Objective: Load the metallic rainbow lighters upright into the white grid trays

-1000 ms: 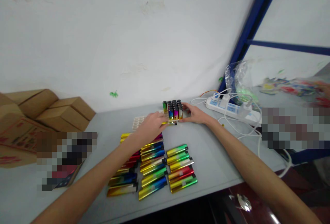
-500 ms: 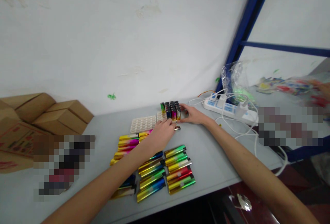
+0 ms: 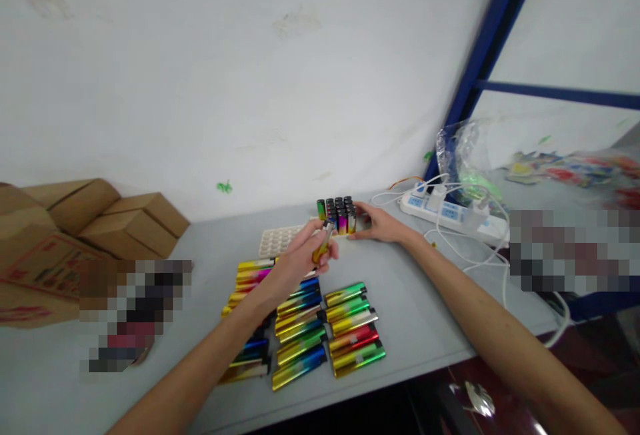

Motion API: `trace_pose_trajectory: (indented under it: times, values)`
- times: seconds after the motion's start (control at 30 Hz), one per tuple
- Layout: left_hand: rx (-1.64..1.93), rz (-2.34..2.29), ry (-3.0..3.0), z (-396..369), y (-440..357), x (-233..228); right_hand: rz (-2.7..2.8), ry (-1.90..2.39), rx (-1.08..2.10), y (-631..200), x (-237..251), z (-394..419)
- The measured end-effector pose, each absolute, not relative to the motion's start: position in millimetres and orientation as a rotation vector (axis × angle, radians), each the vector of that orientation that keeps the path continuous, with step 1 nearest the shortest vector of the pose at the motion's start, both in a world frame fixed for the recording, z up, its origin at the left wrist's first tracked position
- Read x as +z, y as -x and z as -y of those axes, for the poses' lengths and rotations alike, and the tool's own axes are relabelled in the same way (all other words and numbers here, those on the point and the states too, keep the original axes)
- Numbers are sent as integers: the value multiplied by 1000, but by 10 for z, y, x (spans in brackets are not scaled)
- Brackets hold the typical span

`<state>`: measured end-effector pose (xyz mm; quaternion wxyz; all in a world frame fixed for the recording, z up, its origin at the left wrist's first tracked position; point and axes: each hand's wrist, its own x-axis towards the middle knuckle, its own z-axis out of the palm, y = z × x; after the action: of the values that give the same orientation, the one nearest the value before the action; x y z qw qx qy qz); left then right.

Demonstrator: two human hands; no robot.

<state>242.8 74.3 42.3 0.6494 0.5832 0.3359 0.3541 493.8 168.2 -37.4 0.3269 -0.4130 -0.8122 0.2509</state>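
Observation:
In the head view, my left hand (image 3: 303, 251) is closed round a yellow lighter (image 3: 323, 248) with a silver top, held tilted just in front of the white tray. Upright lighters (image 3: 342, 221) stand packed together at the right part of the tray, dark tops up. My right hand (image 3: 377, 223) curves round the tray's right side, thumb at the front corner, fingers behind beside the lighters. Left of them a white tray with round pockets (image 3: 270, 243) shows bare pockets. Rows of shiny lighters (image 3: 300, 345) lie flat on the table nearer me, partly hidden by my left forearm.
A white power strip (image 3: 453, 215) with plugs and loose cables lies to the right, beside a blue metal frame (image 3: 480, 81) and a clear plastic bag (image 3: 457, 151). Cardboard boxes (image 3: 135, 228) stand at the left. The wall rises right behind the trays.
My left hand has drawn back from the front of the upright lighters and turned; the yellow lighter now shows in its fingers. My right hand stays at the tray. The view has shifted slightly.

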Motion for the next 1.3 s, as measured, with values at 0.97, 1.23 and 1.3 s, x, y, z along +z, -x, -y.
trace_pose_trajectory:
  times: [0.97,1.23,1.3]
  values:
    - [873,-808,-999,-716,-2326,381,2141,1115,682,-4963,-376,-1669]
    - [871,-879,-1008,-703,-2338,404,2135,1092,702,-4947,-348,-1657]
    - [873,-876,-1017,-708,-2335,393,2137,1088,710,-4946,-347,-1658]
